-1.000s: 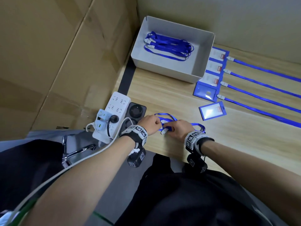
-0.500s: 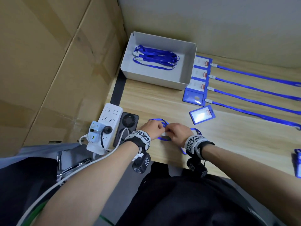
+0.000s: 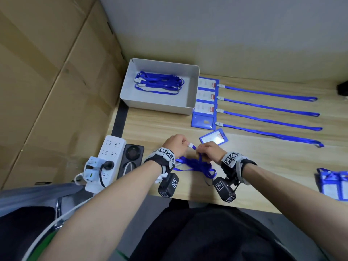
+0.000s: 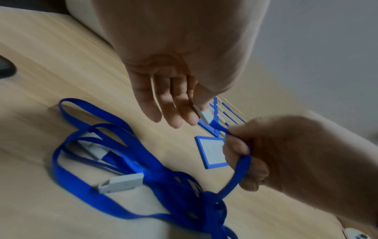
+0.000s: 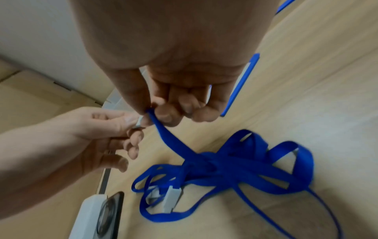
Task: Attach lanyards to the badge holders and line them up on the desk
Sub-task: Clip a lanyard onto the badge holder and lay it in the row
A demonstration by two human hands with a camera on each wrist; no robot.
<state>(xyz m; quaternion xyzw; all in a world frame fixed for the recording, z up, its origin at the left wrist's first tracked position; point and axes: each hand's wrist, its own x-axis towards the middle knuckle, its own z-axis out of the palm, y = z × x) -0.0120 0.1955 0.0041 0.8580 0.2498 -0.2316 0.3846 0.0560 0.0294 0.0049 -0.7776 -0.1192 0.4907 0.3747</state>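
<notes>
A tangled bundle of blue lanyards lies near the desk's front edge, with white clips showing in it. Just above it, my left hand pinches the white clip of one lanyard between thumb and forefinger, its other fingers fairly straight. My right hand pinches that lanyard's blue strap right beside the clip, fingers curled. The strap runs down into the bundle. A loose blue badge holder lies flat just behind my right hand.
A grey box at the back holds several more lanyards. Right of it, several badge holders lie in a row, their straps stretched rightward. More holders are stacked at the far right. A power strip and a black device sit left.
Both hands have risen off the desk, drawing one lanyard's clip end up out of the bundle. The head view has tilted up and shows more of the desk's right side.
</notes>
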